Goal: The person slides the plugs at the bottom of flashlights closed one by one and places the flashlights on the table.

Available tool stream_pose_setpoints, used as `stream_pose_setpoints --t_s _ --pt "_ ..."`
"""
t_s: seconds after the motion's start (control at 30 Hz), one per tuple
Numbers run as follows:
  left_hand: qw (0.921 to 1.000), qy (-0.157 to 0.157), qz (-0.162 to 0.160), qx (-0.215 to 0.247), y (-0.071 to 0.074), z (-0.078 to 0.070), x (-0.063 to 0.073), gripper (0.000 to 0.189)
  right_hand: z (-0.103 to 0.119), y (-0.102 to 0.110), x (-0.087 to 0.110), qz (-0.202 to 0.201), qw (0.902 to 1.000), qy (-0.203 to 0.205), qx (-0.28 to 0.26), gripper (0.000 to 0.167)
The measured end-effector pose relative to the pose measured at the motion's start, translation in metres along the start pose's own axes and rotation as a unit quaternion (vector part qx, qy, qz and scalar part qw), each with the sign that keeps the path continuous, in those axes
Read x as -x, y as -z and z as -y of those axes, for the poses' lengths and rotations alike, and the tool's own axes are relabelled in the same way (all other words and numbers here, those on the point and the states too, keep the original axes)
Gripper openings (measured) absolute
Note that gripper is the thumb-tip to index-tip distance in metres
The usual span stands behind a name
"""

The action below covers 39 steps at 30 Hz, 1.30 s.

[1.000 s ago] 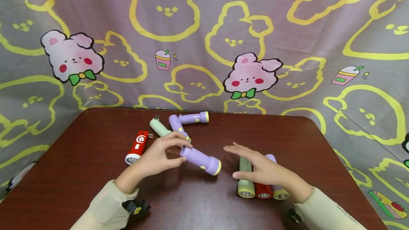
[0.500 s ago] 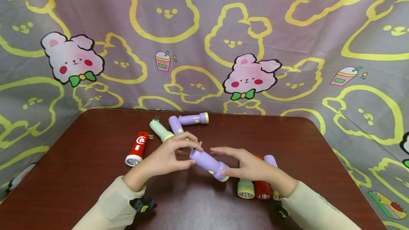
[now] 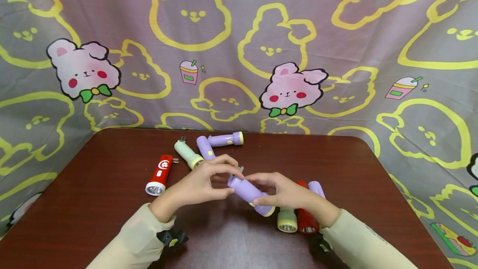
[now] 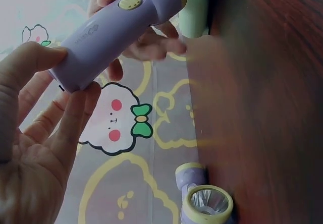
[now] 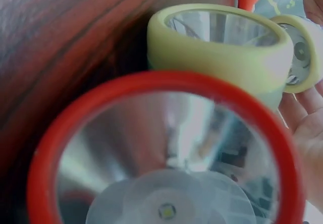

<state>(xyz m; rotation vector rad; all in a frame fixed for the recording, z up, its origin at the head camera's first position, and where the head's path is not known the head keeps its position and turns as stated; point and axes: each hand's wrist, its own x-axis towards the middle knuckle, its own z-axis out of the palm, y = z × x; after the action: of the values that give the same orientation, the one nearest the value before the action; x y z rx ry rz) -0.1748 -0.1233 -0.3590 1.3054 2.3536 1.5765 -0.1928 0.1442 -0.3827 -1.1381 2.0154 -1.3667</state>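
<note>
Purple flashlight (image 3: 243,190): held above the worktop (image 3: 82,206) between the two hands, tilted, with its yellow-rimmed head lower, toward the right and the person. Its yellow switch (image 4: 130,2) shows in the left wrist view.

Left hand (image 3: 199,182): pinches the tail end, thumb on one side, fingertips on the other.

Right hand (image 3: 293,195): curved about the head end, thumb over the near side, fingers behind. Whether it truly grips cannot be told; the fingers look loose in the left wrist view.

Step in hand (judgement): two-handed handling, probably a pass from left to right. Next move, if so, calls for the right thumb and fingers to firm up around the barrel before the left pinch is released, and for the head to stay clear of the flashlights just below.

Right side: green flashlight (image 3: 287,221) and red flashlight (image 3: 308,220) lie side by side, lenses toward the person; a second purple flashlight (image 3: 316,189) is partly hidden by the right hand.

Left side: red-and-white flashlight (image 3: 159,175) lies apart; pale green flashlight (image 3: 186,152) and two more, upright purple (image 3: 205,147) and crosswise purple (image 3: 224,140) in the head view, lie near one another.

Behind: patterned cloth (image 3: 224,61).
</note>
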Motion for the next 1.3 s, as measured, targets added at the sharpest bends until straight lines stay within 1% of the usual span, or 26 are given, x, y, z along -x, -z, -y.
stream_pose_setpoints --t_s 0.17,0.27,0.33,0.47,0.63,0.7,0.77,0.87,1.0,1.13,1.3 --pt "1.0000 0.001 0.003 0.007 -0.002 0.000 -0.002 0.031 0.000 -0.002 0.001 0.002 0.9998 -0.002 -0.020 0.048" --pt "1.0000 0.002 -0.002 -0.001 -0.003 0.001 -0.003 0.031 0.001 -0.003 0.002 -0.013 0.9997 -0.007 -0.020 0.048" --pt "0.9999 0.009 -0.010 -0.009 -0.003 0.001 -0.004 0.033 0.001 -0.004 0.002 -0.029 0.9993 -0.013 -0.018 0.048" --pt "0.9985 0.024 -0.041 -0.026 -0.004 0.001 -0.008 0.036 0.001 -0.007 0.002 -0.072 0.9971 -0.022 -0.009 0.048" --pt "0.9940 0.032 -0.097 -0.037 -0.006 0.003 -0.014 0.041 0.000 -0.011 0.001 -0.126 0.9914 -0.034 0.009 0.048" --pt "0.9926 0.032 -0.113 -0.033 -0.006 0.004 -0.017 0.042 0.001 -0.012 0.000 -0.145 0.9884 -0.042 0.013 0.048" --pt "0.9913 0.040 -0.122 -0.030 -0.007 0.006 -0.019 0.043 0.001 -0.012 -0.001 -0.165 0.9850 -0.049 0.013 0.048" --pt "0.9906 0.053 -0.124 -0.022 -0.009 0.009 -0.022 0.045 0.002 -0.012 -0.003 -0.195 0.9791 -0.057 0.009 0.048" --pt "0.9898 0.073 -0.123 0.000 -0.011 0.016 -0.029 0.047 0.002 -0.013 -0.004 -0.230 0.9714 -0.061 0.005 0.046" --pt "0.9889 0.086 -0.120 0.017 -0.014 0.021 -0.036 0.046 0.002 -0.014 -0.005 -0.252 0.9657 -0.064 -0.004 0.045" --pt "0.9892 0.089 -0.115 0.015 -0.018 0.022 -0.045 0.046 0.001 -0.015 -0.007 -0.271 0.9595 -0.075 -0.014 0.045"
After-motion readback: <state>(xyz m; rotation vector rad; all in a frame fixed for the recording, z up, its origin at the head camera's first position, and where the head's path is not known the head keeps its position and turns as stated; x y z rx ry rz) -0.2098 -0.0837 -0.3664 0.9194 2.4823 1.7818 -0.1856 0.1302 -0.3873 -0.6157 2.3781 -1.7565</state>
